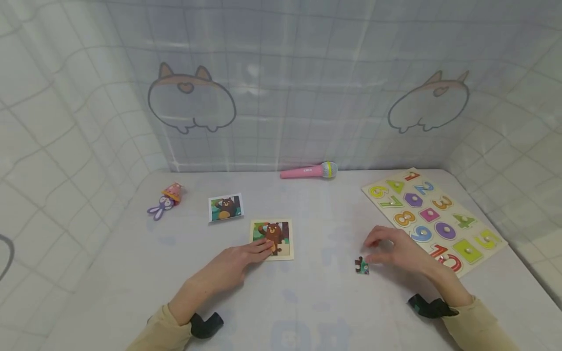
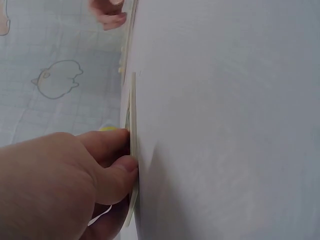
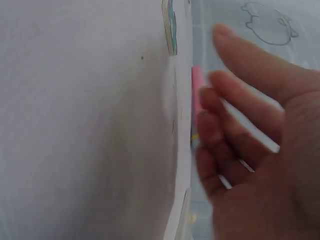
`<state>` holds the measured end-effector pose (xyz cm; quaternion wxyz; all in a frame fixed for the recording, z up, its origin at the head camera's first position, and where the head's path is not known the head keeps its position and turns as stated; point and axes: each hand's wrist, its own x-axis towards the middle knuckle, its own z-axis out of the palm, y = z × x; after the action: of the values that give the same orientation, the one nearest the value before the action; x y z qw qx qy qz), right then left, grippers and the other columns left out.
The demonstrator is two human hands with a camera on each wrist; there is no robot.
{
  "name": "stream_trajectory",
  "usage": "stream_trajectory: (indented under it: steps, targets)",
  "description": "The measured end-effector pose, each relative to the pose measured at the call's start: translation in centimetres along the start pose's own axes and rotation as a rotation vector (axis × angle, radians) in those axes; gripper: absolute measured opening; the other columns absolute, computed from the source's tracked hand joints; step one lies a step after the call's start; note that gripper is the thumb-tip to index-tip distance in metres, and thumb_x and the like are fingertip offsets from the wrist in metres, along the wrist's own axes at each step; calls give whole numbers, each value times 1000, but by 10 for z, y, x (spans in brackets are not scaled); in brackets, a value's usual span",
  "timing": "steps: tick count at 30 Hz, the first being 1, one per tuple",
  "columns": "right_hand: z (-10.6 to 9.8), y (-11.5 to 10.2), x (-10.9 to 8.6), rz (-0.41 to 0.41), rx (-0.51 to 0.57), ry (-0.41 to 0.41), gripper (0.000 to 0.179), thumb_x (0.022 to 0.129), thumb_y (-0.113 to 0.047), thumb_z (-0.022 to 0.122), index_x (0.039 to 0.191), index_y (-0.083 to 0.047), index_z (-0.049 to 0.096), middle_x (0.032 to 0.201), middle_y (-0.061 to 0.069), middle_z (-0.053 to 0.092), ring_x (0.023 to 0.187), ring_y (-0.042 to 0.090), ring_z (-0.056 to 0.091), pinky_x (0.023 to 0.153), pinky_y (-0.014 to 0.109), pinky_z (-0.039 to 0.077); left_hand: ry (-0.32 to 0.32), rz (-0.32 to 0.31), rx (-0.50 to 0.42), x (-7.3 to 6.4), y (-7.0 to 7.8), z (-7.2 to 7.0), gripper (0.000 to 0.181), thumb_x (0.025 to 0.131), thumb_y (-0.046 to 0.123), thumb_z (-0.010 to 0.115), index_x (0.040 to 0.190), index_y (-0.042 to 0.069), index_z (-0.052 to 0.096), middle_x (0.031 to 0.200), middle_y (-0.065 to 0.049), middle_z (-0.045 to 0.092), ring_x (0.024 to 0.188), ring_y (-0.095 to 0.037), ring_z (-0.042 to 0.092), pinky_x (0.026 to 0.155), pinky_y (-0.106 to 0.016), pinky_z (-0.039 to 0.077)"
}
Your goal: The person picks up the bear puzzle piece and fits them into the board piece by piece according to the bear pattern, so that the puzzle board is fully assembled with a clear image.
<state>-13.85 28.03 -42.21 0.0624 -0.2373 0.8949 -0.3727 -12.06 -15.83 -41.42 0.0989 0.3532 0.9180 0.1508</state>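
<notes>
My left hand [image 1: 241, 258] rests with its fingertips on a square bear puzzle [image 1: 285, 231] in a pale wooden frame. A bare wooden patch shows in the puzzle's lower right. Seen from the left wrist, the thumb [image 2: 125, 164] lies against the board's edge [image 2: 133, 110]. A small puzzle piece [image 1: 362, 265], brown and green, lies on the table to the right of the board. My right hand [image 1: 397, 251] hovers beside it, thumb tip close to its edge and fingers loosely bent. In the right wrist view the piece [image 3: 171, 30] appears past the fingers, which hold nothing.
A bear picture card [image 1: 226, 208] lies behind the puzzle on the left. Farther left is a purple rabbit toy [image 1: 162, 207] with a pink top. A pink toy microphone [image 1: 307, 171] lies along the back wall. A number and shape board [image 1: 412, 214] lies at the right.
</notes>
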Motion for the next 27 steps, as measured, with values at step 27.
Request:
stream_trajectory:
  steps: [27]
  targets:
    - [7, 2, 0, -58, 18, -117, 23, 77, -39, 85, 94, -30, 73, 100, -11, 63, 94, 9, 55, 86, 23, 47, -13, -38, -43, 0, 1, 0, 57, 95, -5, 56, 147, 16, 51, 158, 2, 41, 143, -24, 43, 109, -48, 44]
